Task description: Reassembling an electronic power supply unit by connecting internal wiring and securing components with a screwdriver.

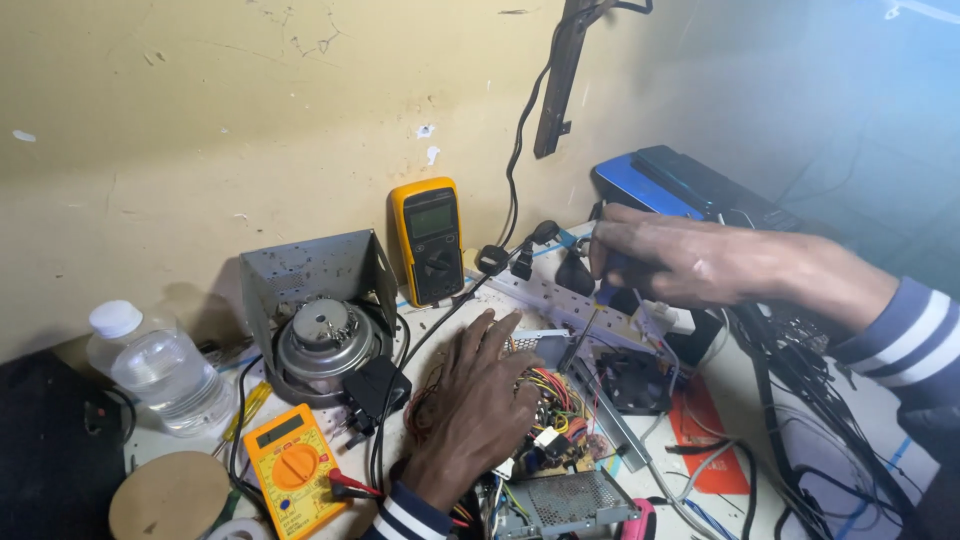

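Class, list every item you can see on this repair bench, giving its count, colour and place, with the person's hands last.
Clear plastic water bottle: one, white cap, far left.
Handheld multimeter: one, orange, front left.
Upright multimeter: one, yellow and grey, against the wall.
Round metal motor: one, silver, in a grey bracket.
Open power supply board: one, multicoloured wires, centre.
Small cooling fan: one, black, right of the board.
Long power strip: one, white, behind the board.
Left hand: resting flat on the board.
Right hand: above the strip, fingers closed on something I cannot make out.
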